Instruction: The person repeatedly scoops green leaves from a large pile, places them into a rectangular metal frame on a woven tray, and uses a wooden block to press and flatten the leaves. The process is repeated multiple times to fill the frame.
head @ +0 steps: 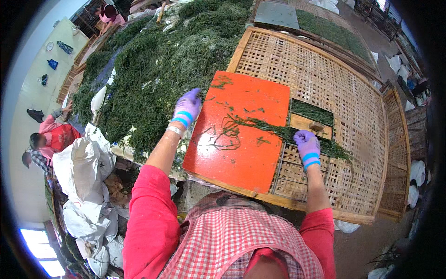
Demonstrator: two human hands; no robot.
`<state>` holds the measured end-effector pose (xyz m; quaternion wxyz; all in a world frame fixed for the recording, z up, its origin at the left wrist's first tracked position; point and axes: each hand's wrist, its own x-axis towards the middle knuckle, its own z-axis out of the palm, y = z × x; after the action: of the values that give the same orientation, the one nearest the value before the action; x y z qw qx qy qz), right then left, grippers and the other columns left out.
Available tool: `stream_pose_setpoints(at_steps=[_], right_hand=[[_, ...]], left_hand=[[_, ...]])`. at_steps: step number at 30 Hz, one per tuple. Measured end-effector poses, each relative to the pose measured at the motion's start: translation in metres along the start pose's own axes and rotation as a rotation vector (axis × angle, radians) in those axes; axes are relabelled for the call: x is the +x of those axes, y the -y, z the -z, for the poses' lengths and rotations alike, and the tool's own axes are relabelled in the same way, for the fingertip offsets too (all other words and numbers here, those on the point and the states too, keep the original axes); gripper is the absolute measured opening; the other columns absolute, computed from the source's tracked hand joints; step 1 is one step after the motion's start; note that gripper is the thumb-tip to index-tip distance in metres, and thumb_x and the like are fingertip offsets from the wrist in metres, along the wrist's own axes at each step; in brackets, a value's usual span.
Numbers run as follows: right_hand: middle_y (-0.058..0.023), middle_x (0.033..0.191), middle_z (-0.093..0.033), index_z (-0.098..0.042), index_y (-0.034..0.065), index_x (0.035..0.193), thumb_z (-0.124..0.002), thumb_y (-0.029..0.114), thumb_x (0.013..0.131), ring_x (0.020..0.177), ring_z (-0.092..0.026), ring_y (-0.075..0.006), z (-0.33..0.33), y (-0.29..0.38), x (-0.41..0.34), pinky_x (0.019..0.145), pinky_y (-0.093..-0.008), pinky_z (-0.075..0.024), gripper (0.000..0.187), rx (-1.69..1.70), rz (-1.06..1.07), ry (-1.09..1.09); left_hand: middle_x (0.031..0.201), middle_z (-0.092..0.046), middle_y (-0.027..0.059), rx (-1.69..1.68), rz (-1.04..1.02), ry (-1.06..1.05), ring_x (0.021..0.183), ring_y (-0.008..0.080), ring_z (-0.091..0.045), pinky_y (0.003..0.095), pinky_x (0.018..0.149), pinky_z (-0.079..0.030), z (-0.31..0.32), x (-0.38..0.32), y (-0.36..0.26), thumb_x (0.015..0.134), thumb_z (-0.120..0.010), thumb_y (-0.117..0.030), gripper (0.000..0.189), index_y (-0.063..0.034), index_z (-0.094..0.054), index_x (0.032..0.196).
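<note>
My left hand [188,106], in a purple glove, hovers by the left edge of an orange board [240,104]. Its fingers stretch forward beside a large heap of dark green stringy seaweed [156,69], and nothing shows in it. A long bunch of seaweed strands [258,122] runs from the board towards the right. My right hand [306,142], gloved alike, has its fingers curled on this bunch; its palm is hidden. Below the bunch lies a thin rectangular metal frame [277,174] on a woven bamboo rack [348,115]. Just beyond the right hand is a wooden block with a knob [310,126].
Dark green strands fill the frame's far section [312,111]. White sacks [82,171] stand at the left. People in pink [57,134] work on the heap's left side and far end. Another rack [397,157] leans at the right. A grey panel [277,14] lies beyond the bamboo rack.
</note>
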<state>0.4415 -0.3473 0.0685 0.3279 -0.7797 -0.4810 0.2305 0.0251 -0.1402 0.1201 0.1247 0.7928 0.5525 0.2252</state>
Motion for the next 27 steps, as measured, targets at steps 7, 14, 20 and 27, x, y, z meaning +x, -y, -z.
stream_pose_setpoints(at_steps=[7, 14, 20, 27], right_hand=[[-0.0083, 0.084, -0.064, -0.068, 0.0049, 0.092, -0.074, 0.009, 0.08, 0.075, -0.061, -0.0188, -0.003, -0.014, -0.005, 0.069, -0.0326, -0.0487, 0.014, 0.012, 0.006, -0.058], [-0.0068, 0.084, -0.064, -0.068, 0.0017, 0.092, -0.073, 0.005, 0.081, 0.074, -0.06, -0.0158, -0.003, -0.023, -0.007, 0.07, -0.0295, -0.0495, 0.012, 0.091, -0.054, -0.071], [-0.0068, 0.083, -0.064, -0.068, 0.0034, 0.089, -0.074, 0.006, 0.079, 0.071, -0.058, -0.0168, -0.002, -0.011, -0.009, 0.068, -0.0305, -0.0485, 0.012, 0.071, 0.004, -0.088], [-0.0136, 0.09, -0.067, -0.07, 0.0054, 0.092, -0.07, 0.022, 0.084, 0.086, -0.064, -0.0315, 0.009, 0.013, -0.008, 0.078, -0.0397, -0.0507, 0.019, -0.069, 0.08, 0.004]], left_hand=[[0.153, -0.034, 0.0212, 0.203, 0.474, 0.106, 0.138, 0.0386, -0.037, 0.0417, 0.114, -0.032, -0.033, 0.014, 0.133, 0.074, -0.078, -0.048, 0.104, -0.0127, -0.021, 0.154], [0.123, -0.062, 0.0206, 0.032, 0.387, -0.047, 0.112, 0.0376, -0.059, 0.042, 0.095, -0.048, -0.093, 0.085, 0.134, 0.084, -0.068, -0.028, 0.042, -0.0156, -0.062, 0.123], [0.091, -0.068, 0.0103, -0.858, 0.601, -0.407, 0.071, 0.0209, -0.059, 0.0347, 0.062, -0.047, -0.002, 0.138, 0.167, 0.091, -0.065, -0.027, 0.031, -0.0059, -0.065, 0.114], [0.08, -0.069, 0.0025, -1.562, 0.668, -0.157, 0.064, 0.02, -0.061, 0.0354, 0.05, -0.047, 0.109, 0.105, 0.068, 0.093, -0.062, -0.035, 0.019, -0.0166, -0.065, 0.091]])
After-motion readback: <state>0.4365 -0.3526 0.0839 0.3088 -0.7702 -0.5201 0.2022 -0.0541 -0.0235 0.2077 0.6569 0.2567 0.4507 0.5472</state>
